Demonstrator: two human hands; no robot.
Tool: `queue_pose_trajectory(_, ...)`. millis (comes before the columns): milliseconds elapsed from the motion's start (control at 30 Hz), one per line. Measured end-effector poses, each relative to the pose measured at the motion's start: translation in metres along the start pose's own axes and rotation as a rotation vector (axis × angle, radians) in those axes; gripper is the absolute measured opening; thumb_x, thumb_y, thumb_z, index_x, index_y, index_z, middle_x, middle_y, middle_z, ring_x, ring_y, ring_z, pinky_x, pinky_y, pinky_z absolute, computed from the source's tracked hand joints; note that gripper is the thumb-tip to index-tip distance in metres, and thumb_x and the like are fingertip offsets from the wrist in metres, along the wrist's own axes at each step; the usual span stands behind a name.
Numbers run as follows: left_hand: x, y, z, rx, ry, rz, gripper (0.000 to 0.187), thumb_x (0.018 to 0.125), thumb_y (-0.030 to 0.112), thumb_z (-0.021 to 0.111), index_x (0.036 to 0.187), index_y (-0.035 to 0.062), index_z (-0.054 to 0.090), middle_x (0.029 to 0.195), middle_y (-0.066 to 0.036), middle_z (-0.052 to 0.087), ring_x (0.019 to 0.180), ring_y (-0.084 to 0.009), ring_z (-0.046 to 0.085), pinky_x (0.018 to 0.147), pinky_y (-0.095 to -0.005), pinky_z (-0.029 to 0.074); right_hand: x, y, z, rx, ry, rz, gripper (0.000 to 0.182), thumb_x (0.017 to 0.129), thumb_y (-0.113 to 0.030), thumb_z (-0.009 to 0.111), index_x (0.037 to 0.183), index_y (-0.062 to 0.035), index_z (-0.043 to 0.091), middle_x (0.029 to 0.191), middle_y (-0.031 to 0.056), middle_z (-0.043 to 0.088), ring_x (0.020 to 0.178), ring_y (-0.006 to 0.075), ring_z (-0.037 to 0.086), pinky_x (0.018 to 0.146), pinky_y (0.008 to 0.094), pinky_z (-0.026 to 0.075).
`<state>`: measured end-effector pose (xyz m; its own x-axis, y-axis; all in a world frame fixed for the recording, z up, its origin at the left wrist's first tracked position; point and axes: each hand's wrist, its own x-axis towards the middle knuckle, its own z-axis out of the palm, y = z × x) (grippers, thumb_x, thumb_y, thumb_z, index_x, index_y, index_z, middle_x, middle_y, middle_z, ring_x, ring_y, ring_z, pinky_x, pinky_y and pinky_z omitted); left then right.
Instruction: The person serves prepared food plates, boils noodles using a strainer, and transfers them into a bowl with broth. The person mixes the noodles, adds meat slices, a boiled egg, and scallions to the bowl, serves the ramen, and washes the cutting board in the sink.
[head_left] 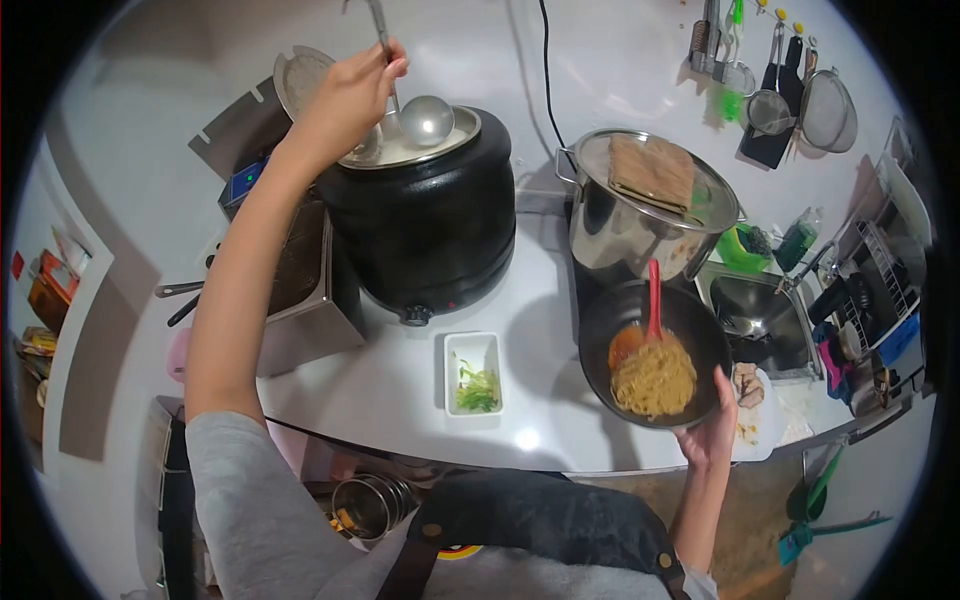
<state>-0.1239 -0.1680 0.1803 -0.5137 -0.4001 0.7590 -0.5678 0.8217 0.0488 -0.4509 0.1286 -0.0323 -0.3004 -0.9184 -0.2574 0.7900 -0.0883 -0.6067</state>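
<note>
My left hand point(365, 85) is closed round the handle of a metal ladle point(427, 120), whose round bowl is over the open top of a black soup kettle point(425, 215). On the right, my right hand point(712, 420) grips the rim of a black bowl point(592, 345), its fingers partly hidden beneath. The bowl holds noodles point(655, 380), orange-red sauce point(626, 345) and a red spoon point(654, 300) standing in it. A white rectangular dish point(450, 375) with chopped greens point(478, 388) sits on the counter between my arms.
A steel pot point(610, 225) with a folded brown cloth point(651, 172) on its lid stands behind the bowl. The sink point(760, 310) is at the right, near a white board point(765, 425) with meat pieces. Left of the kettle is a steel fryer point(310, 340). Strainers point(825, 110) hang on the wall.
</note>
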Motion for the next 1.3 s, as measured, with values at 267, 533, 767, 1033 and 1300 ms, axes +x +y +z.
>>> queue_pose_trajectory(267,0.021,-0.016,0.028,0.070,-0.127,-0.021,0.027,0.095,0.023,0.041,0.094,-0.0032,0.050,0.080,-0.011,0.061,0.064,-0.0180,0.060,0.065,-0.0311,0.048,0.052,-0.005,0.082,-0.059,-0.315,-0.063,0.059,0.090,-0.043,0.044,0.129,-0.0011,0.035,0.123,0.0208,0.048,0.101,0.0363,0.058,0.062,0.0444,0.059)
queue_pose_trajectory(533,0.053,-0.034,0.033,-0.234,-0.119,-0.325,0.030,0.092,0.023,0.040,0.096,-0.0042,0.052,0.077,-0.011,0.061,0.063,-0.0152,0.061,0.060,-0.0286,0.051,0.100,0.003,0.138,-0.096,-0.497,-0.076,0.061,0.089,-0.044,0.045,0.131,-0.0013,0.031,0.123,0.0236,0.046,0.101,0.0394,0.057,0.063,0.0474,0.059)
queue_pose_trajectory(767,0.083,-0.070,0.028,-0.357,-0.053,-0.497,0.032,0.090,0.024,0.042,0.099,-0.0049,0.052,0.077,-0.012,0.060,0.060,-0.0160,0.061,0.056,-0.0265,0.052,0.123,0.009,0.163,-0.121,-0.492,-0.046,0.072,0.085,-0.050,0.050,0.124,0.0081,0.032,0.112,0.0287,0.049,0.087,0.0371,0.063,0.065,0.0432,0.059)
queue_pose_trajectory(1033,0.122,-0.142,-0.002,-0.361,-0.034,-0.548,0.034,0.095,0.021,0.033,0.099,-0.0067,0.052,0.076,-0.013,0.061,0.061,-0.0207,0.062,0.055,-0.0295,0.054,0.130,0.006,0.185,-0.123,-0.468,-0.041,0.076,0.081,-0.049,0.058,0.124,0.0071,0.030,0.107,0.0280,0.049,0.090,0.0375,0.061,0.065,0.0451,0.059)
queue_pose_trajectory(1300,0.151,-0.109,-0.056,-0.294,0.003,-0.537,0.038,0.094,0.022,0.033,0.090,-0.0107,0.051,0.074,-0.018,0.059,0.057,-0.0244,0.061,0.054,-0.0344,0.055,0.142,0.004,0.214,-0.158,-0.404,-0.050,0.083,0.076,-0.047,0.065,0.132,-0.0034,0.022,0.118,0.0289,0.035,0.102,0.0395,0.053,0.071,0.0500,0.056)
